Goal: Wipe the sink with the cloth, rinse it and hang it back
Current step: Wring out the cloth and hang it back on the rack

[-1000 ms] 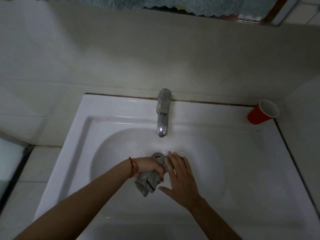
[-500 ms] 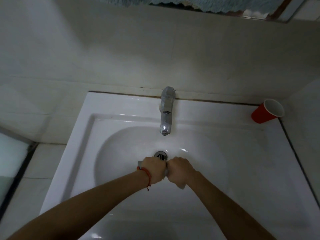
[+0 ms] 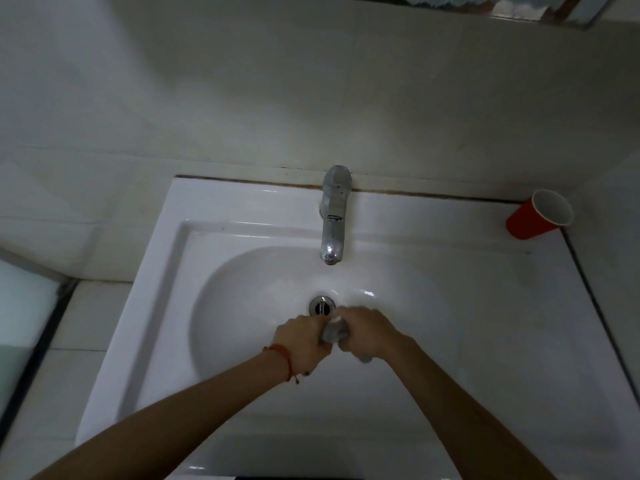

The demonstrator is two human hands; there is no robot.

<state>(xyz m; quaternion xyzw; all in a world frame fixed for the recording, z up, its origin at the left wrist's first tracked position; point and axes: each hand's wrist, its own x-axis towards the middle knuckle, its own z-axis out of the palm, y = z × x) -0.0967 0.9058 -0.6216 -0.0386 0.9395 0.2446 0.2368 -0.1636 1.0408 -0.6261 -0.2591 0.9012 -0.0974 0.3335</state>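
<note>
- The left hand [image 3: 303, 341] was curled into a fist around one end of the grey cloth [image 3: 333, 332], its knuckles turned toward the drain.
- The right hand [image 3: 369, 336] was fisted as tightly on the other end, so that the 2 hands sat just beside each other with a short bunched length of cloth showing between them.
- A small grey tip of the cloth poked out below the right hand.
- Both hands and the cloth were held over the bowl of the white sink [image 3: 242, 306], just in front of the metal drain [image 3: 322, 304].
- Whether the cloth touched the bowl could not be told.
- A red string bracelet [image 3: 282, 355] circled the left wrist.
- The chrome tap [image 3: 333, 216] stood at the back edge of the sink, its spout pointing down over the bowl, with no stream of water seen from it.
- A red cup [image 3: 536, 216] with a white inside lay tilted at the sink's far right corner, against the wall.
</note>
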